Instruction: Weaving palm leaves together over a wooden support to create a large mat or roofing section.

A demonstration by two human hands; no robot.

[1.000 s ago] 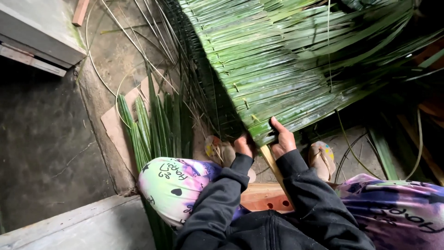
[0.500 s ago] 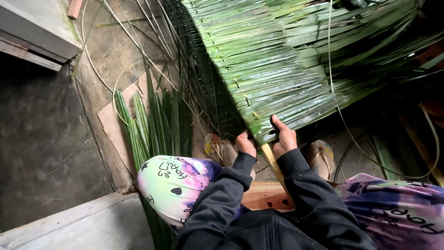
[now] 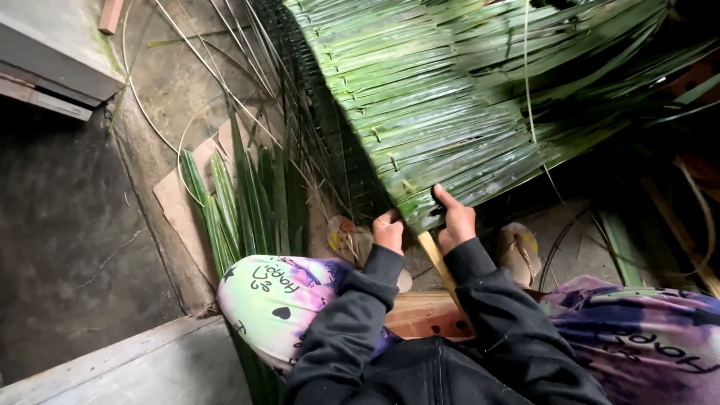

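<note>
Both hands on the near end of the woven palm-leaf thatch panel [image 3: 442,112]. My left hand [image 3: 388,231] is curled shut on the leaf edge at the panel's near corner; my right hand [image 3: 455,221] pinches the folded leaves just beside it, thumb on top, fingers tucked under, so how tight I cannot tell. Between the hands a pale wooden stick [image 3: 435,259], the panel's spine, comes out toward my lap. The panel runs up and away from my hands. Judging by looks: light, floppy across the leaves, stiff only along the stick, glossy so a bit slippery, edges tear easily; best gripped at the stick. Left of my left hand, loose green palm leaves [image 3: 244,202] on cardboard [image 3: 176,202]; a sandal [image 3: 519,251] below my right hand.
</note>
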